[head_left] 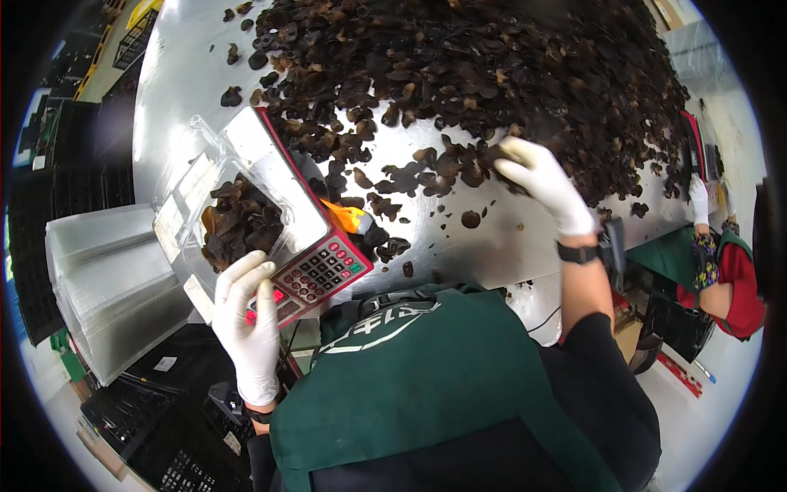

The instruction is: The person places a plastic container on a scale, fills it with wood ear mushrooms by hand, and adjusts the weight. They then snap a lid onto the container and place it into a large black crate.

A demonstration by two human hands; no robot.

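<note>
A clear plastic tray (176, 215) with dark brown wood ear mushrooms (238, 225) in it rests on a red-framed weighing scale (316, 275). At its near corner is my left hand (246, 324), white-gloved, with its fingers bent over the rim and its thumb close beside them. My right hand (537, 176), also gloved, is over the near edge of a wide heap of wood ear mushrooms (459, 61). Its fingers curl around a few dark pieces, partly hidden below them. An orange-and-black object (348, 216) lies against the scale's right side.
A stack of clear trays (119, 283) stands left of the metal table (459, 238). Black crates (74, 213) are beyond it. Scattered mushroom pieces lie near the table's front edge. At the far right, a co-worker's gloved hand (698, 199) is near another red-framed device (693, 143).
</note>
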